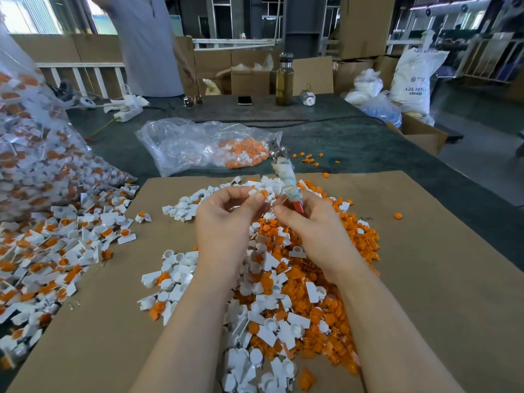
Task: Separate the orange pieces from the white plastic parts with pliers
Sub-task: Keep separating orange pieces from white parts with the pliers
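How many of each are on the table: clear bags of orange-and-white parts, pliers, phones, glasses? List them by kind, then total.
Bags: 2, the left bag and the middle bag
Pliers: 1
Phone: 1
Glasses: 1
Total: 5

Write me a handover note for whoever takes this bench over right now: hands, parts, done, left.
Left hand pinches a white plastic part with an orange insert.
Right hand grips the cloth-wrapped, red-handled pliers, jaws pointing up and away from the part.
Done: a heap of loose orange pieces mixed with emptied white plastic parts on the brown cardboard sheet.
Left: a pile of unseparated parts at the left, plus more in the clear plastic bag.
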Tool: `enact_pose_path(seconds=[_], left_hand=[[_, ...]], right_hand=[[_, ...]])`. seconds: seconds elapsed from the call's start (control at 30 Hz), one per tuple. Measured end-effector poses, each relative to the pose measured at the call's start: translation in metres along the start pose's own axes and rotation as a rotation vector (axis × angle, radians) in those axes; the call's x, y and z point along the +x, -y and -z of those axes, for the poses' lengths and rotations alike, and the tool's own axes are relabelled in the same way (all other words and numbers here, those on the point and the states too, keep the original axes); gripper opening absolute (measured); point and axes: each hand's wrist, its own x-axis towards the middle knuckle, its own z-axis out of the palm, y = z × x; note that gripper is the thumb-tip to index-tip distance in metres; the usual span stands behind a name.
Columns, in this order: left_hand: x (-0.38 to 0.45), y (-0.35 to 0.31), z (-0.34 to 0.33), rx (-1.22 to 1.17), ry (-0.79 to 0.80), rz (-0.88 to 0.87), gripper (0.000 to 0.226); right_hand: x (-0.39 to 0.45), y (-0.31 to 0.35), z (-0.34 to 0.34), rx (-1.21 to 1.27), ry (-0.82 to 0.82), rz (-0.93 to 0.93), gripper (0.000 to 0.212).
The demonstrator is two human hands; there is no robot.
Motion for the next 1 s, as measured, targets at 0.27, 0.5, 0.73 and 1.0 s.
enact_pose_path(seconds=[0.27, 0.5, 0.73, 1.0], left_hand=[[0.009, -0.005, 0.015, -0.348, -0.002, 0.127, 0.006], [0.011, -0.005, 0.017, -0.323, 0.005, 0.111, 0.005], [0.010, -0.005, 0.016, -0.293, -0.030, 0.083, 0.008], [0.000, 0.003, -0.001, 0.165, -0.030, -0.054, 0.016]], right_hand=[[-0.001, -0.001, 0.018, -0.175, 0.304, -0.084, 0.032], [-0.005, 0.004, 0.017, -0.192, 0.392, -0.062, 0.018], [-0.003, 0.002, 0.012, -0.216, 0.323, -0.017, 0.014], [0.002, -0.003, -0.003, -0.120, -0.129, 0.119, 0.014]])
